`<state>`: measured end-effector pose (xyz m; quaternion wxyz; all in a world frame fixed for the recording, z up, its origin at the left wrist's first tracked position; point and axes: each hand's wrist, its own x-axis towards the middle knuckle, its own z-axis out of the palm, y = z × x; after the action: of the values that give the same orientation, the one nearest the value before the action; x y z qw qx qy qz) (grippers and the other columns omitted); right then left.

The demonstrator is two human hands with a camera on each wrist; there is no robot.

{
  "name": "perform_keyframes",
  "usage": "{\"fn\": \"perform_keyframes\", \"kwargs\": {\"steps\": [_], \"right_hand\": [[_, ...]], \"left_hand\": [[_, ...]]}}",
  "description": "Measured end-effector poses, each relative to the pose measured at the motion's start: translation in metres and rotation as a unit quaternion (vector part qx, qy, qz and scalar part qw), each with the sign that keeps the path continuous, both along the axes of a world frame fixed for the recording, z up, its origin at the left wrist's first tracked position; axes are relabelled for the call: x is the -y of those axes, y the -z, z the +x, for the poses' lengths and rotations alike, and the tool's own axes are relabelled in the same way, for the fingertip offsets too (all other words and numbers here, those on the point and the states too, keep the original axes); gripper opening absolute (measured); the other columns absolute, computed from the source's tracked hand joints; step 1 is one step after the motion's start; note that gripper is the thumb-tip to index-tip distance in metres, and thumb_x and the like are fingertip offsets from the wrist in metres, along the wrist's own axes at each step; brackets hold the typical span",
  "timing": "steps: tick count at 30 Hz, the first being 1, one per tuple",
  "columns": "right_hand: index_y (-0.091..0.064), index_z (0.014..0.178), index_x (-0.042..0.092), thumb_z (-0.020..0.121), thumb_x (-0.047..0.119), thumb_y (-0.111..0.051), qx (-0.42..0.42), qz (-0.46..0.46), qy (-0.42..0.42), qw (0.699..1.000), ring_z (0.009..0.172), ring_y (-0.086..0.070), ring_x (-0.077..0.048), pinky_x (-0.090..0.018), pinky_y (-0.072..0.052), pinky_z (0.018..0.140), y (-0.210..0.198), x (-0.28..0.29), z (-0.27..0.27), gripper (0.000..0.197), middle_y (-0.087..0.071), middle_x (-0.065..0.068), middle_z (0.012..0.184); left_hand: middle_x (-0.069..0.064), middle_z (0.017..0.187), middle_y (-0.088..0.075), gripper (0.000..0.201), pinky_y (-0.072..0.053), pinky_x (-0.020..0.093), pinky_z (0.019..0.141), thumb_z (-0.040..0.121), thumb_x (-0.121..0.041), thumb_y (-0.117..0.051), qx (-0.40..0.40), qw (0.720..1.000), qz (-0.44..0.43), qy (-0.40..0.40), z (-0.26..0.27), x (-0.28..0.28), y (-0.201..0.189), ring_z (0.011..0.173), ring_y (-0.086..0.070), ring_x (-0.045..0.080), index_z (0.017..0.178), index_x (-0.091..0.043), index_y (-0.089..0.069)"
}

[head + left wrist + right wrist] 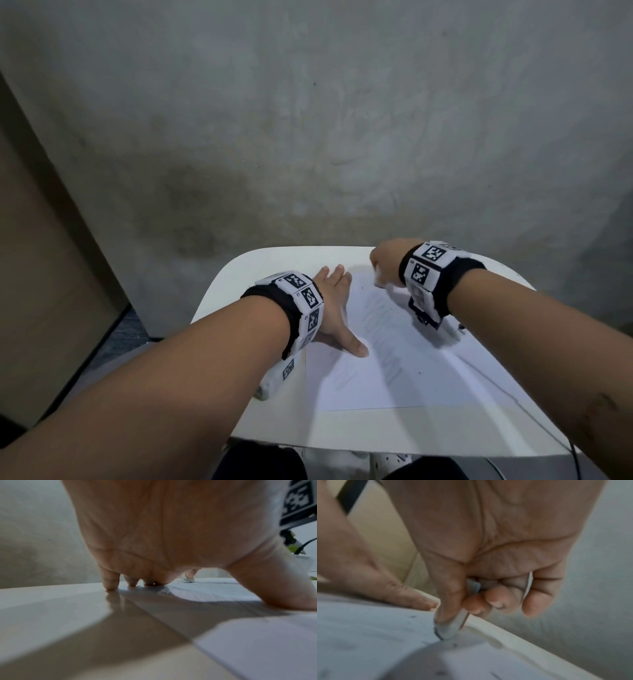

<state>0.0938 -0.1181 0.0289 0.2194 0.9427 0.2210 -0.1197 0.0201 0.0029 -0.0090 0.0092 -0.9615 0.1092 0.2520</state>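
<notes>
A white sheet of paper [394, 370] with faint pencil writing lies on a small cream table [239, 274]. My left hand [334, 308] lies flat with its fingers spread and presses on the sheet's left edge; in the left wrist view the left hand [154, 547] has its fingertips down on table [51, 615] and paper [257, 642]. My right hand [383, 263] is at the sheet's far edge and grips a small white eraser [379, 281]. In the right wrist view the right hand [479, 601] pinches the eraser [450, 628], whose darkened tip touches the paper [368, 635].
A grey concrete wall stands close behind the table. A brown board [41, 274] leans at the left. A thin black cable [513, 401] runs over the table's right side. A small pen-like object [458, 330] lies by my right wrist. My knees show below the table's near edge.
</notes>
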Motion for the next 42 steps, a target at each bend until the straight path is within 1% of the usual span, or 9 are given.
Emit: {"fn": "perform_keyframes", "kwargs": {"steps": [6,12,16,29,34,36,38,40,42], "right_hand": [[-0.062,0.101,0.014,0.089,0.021,-0.055,-0.018,-0.019,-0.078,0.997,0.083,-0.057,-0.024,-0.032,-0.049,0.077,0.005,-0.009,-0.016,0.016,-0.065,-0.001,0.1],[-0.059,0.12,0.019,0.094,0.022,-0.05,-0.016,-0.012,-0.112,0.993,0.11,-0.059,-0.025,-0.036,-0.045,0.088,0.015,-0.017,-0.032,0.028,-0.063,-0.003,0.119],[-0.064,0.102,0.017,0.091,0.018,-0.053,0.048,-0.015,-0.04,0.998,0.089,-0.064,-0.022,-0.032,-0.048,0.075,0.001,0.001,-0.011,0.016,-0.068,0.002,0.106],[-0.064,0.104,0.019,0.088,0.022,-0.055,-0.057,-0.002,-0.064,0.996,0.09,-0.062,-0.024,-0.032,-0.049,0.078,0.011,-0.014,-0.033,0.018,-0.067,-0.002,0.101],[-0.056,0.085,0.02,0.089,0.022,-0.055,0.026,-0.012,-0.046,0.999,0.09,-0.062,-0.023,-0.032,-0.041,0.074,0.006,-0.005,-0.031,0.005,-0.067,0.001,0.101],[-0.062,0.101,0.02,0.089,0.023,-0.059,-0.037,0.007,-0.089,0.995,0.1,-0.062,-0.023,-0.031,-0.039,0.076,0.012,-0.014,-0.046,0.013,-0.065,0.001,0.104],[-0.064,0.091,0.016,0.088,0.023,-0.057,-0.068,0.026,-0.05,0.996,0.094,-0.062,-0.027,-0.029,-0.044,0.079,0.009,-0.008,-0.035,0.01,-0.065,-0.002,0.095],[-0.055,0.072,0.015,0.086,0.021,-0.054,-0.017,0.022,-0.014,1.0,0.08,-0.06,-0.026,-0.031,-0.052,0.079,-0.001,0.005,-0.018,0.015,-0.064,-0.002,0.085],[-0.054,0.079,0.017,0.087,0.02,-0.055,0.028,0.01,-0.028,0.999,0.083,-0.062,-0.024,-0.032,-0.048,0.075,0.004,0.004,-0.025,0.008,-0.067,-0.001,0.096]], "left_hand": [[0.001,0.16,0.024,0.134,-0.004,0.045,0.118,0.066,-0.078,-0.065,0.001,1.0,-0.001,-0.002,-0.001,0.001,-0.001,0.148,0.018,0.023,0.152,-0.017,0.018],[-0.001,0.161,0.021,0.129,-0.002,0.045,0.118,0.066,-0.075,-0.068,0.003,1.0,-0.017,-0.011,-0.001,0.0,0.001,0.147,0.02,0.022,0.154,-0.026,0.013],[0.002,0.16,0.024,0.137,-0.003,0.046,0.118,0.065,-0.078,-0.066,0.005,1.0,-0.004,-0.004,0.0,0.001,0.001,0.148,0.018,0.024,0.152,-0.014,0.019],[0.0,0.159,0.025,0.129,-0.002,0.045,0.118,0.066,-0.077,-0.066,0.006,1.0,-0.006,-0.004,0.0,0.0,0.003,0.147,0.02,0.023,0.154,-0.022,0.011],[0.001,0.16,0.023,0.136,-0.003,0.045,0.118,0.065,-0.076,-0.068,0.016,1.0,-0.015,-0.01,0.0,0.0,0.004,0.148,0.017,0.023,0.152,-0.019,0.019],[-0.003,0.16,0.023,0.134,-0.002,0.044,0.118,0.064,-0.072,-0.072,0.013,0.999,-0.036,-0.027,-0.001,0.0,0.004,0.148,0.018,0.02,0.153,-0.025,0.017],[-0.001,0.16,0.022,0.133,-0.002,0.044,0.118,0.066,-0.073,-0.07,0.02,0.999,-0.029,-0.014,-0.002,0.0,0.003,0.148,0.018,0.022,0.153,-0.021,0.017],[0.003,0.16,0.022,0.134,-0.001,0.044,0.118,0.067,-0.077,-0.065,0.027,1.0,-0.012,0.001,-0.003,0.0,0.004,0.148,0.017,0.025,0.152,-0.014,0.017],[0.003,0.16,0.022,0.135,-0.002,0.045,0.118,0.066,-0.077,-0.066,0.025,1.0,-0.014,-0.002,-0.002,0.001,0.004,0.148,0.017,0.025,0.152,-0.016,0.018]]}}
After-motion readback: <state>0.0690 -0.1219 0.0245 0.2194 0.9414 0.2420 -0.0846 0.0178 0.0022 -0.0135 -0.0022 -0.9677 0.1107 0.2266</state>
